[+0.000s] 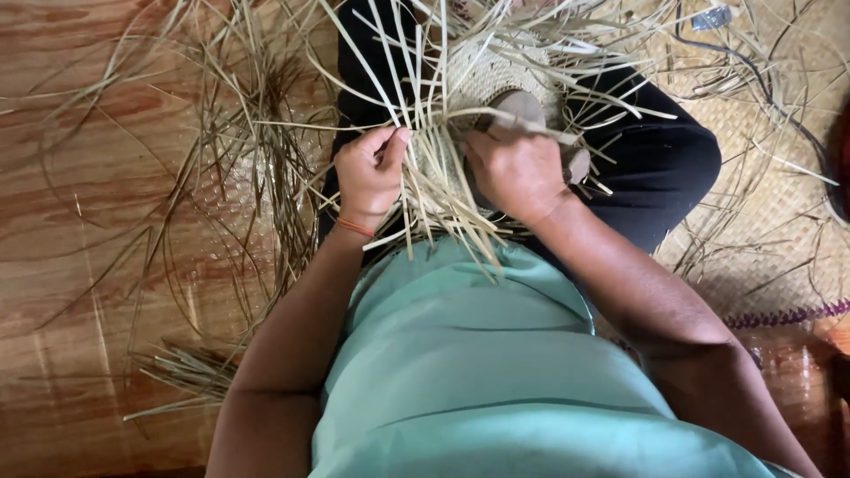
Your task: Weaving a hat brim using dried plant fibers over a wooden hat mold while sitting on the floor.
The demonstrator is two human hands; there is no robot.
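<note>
A half-woven piece of pale straw (485,78) rests on my lap, with many loose strips (434,190) fanning out toward me and away. My left hand (367,173) pinches a few of these strips between thumb and fingers; an orange thread band circles its wrist. My right hand (513,168) is closed around a strip that runs across the woven edge, just right of the left hand. The two hands sit close together over the bundle. My bare foot (522,106) shows under the weave.
Loose dried straw strips (239,133) lie scattered on the brown wood-pattern floor (80,230) at the left. A woven mat (779,221) with a purple edge lies at the right. A dark cord (753,66) runs across the mat.
</note>
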